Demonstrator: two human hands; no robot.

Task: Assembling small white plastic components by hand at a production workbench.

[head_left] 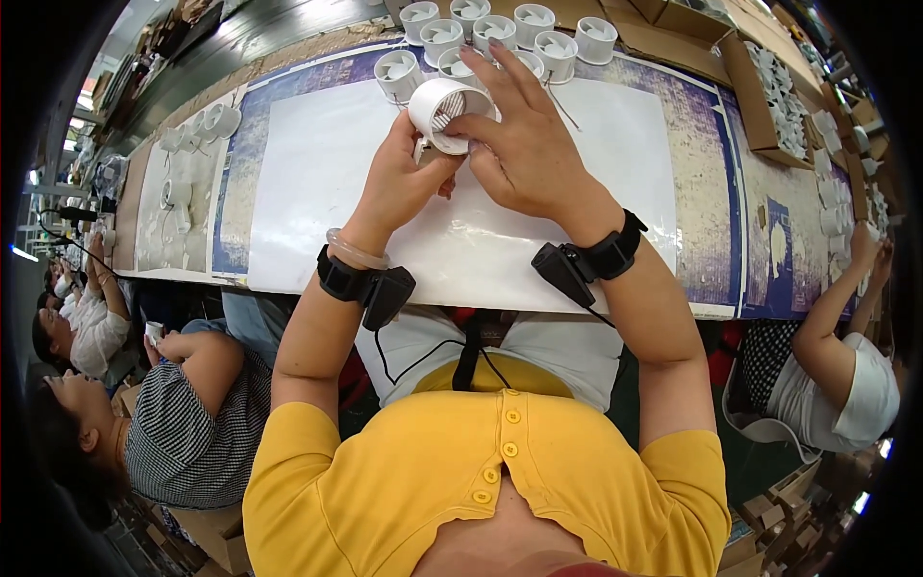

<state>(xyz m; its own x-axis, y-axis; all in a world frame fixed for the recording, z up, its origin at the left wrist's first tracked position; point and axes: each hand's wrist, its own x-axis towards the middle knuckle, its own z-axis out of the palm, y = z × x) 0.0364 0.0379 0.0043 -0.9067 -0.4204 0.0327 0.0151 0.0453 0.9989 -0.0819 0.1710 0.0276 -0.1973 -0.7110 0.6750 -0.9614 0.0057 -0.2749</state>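
Note:
A short white plastic tube with a grille inside, like a fan housing (426, 104), is held up over the white sheet (327, 163). My left hand (399, 183) is closed around its left and lower side. At the right rim, my right hand (534, 159) has one finger bent into the opening against the grille and the thumb low outside, so the rim sits between them. The other fingers of that hand stretch upward, apart. Just beyond stand several similar white housings with fan blades (397, 72), some trailing thin wires.
Cardboard boxes (673, 43) lie at the far right, one box of small white parts (774, 87). More white housings (221, 120) stand to the left. A co-worker sits on the left holding a white part (154, 332); another person (836, 365) works at the right.

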